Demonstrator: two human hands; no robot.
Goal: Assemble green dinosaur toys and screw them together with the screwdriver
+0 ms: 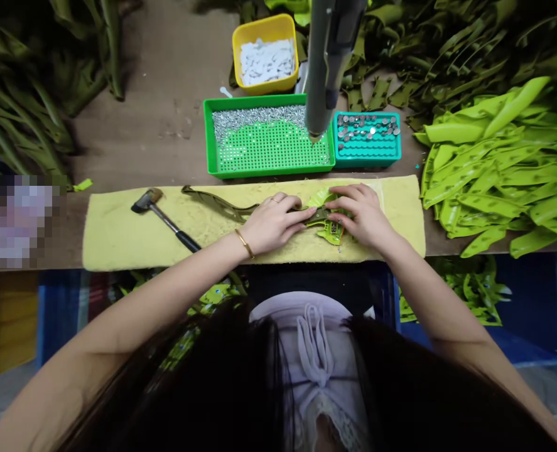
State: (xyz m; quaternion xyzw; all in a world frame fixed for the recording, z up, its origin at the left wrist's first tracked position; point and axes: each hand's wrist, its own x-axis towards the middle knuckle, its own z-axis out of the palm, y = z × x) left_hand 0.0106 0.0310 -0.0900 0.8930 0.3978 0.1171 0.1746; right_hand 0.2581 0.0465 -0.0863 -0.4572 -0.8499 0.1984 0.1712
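Note:
On the yellow cloth (113,232), my left hand (274,221) is closed on a long, curved olive-green plastic part (221,205); its thin end reaches out to the left. My right hand (363,213) grips a lime-green plastic part (328,233) at the other end of the olive one, fingers curled over it. The two parts meet between my hands, though fingers hide some of the joint. A small orange edge shows on the lime part. To the left lies a hammer (165,220) with a black grip.
Behind the cloth are a green tray (269,169) of small metal pieces, a teal tray (370,161) of screws and a yellow tub (265,85) of white pieces. A dark upright tool (328,69) hangs over the green tray. Lime parts (495,176) are piled right, olive parts (19,107) left.

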